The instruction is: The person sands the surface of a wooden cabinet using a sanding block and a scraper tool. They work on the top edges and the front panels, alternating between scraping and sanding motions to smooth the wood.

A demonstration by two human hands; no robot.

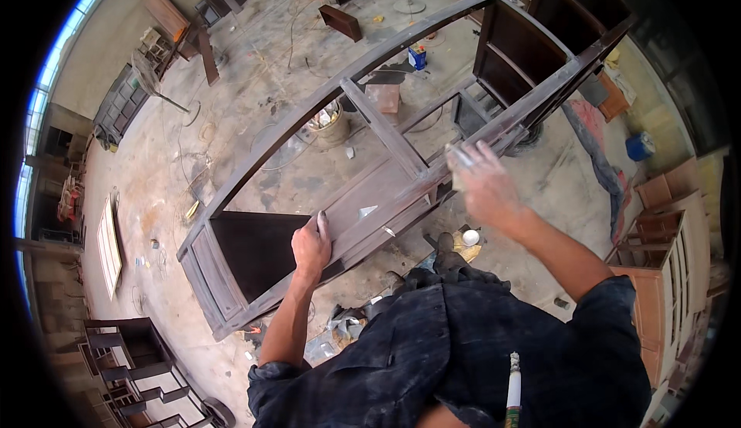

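Note:
A large dark-brown wooden cabinet frame (pixel 386 131) with a curved far rail lies tilted across the view. Pale dust covers much of its near rail and lower panel. My left hand (pixel 310 247) is closed on the frame's edge beside a dark inner panel (pixel 258 250), thumb pointing up. My right hand (pixel 490 187) is at the near rail, right of the middle crosspiece (pixel 384 128). Its whitened fingers are bent and slightly smeared by motion. Something pale shows at the fingertips, too unclear to name. A small white triangular patch (pixel 367 212) shows on the lower panel.
A bucket (pixel 330 125) and a blue can (pixel 417 57) stand beyond the frame. A white cup (pixel 470 237) is by my feet. Cables cross the stained floor. Dark shelving (pixel 135 358) stands lower left, brown cabinets (pixel 656 289) at right. A cigarette (pixel 514 385) shows below.

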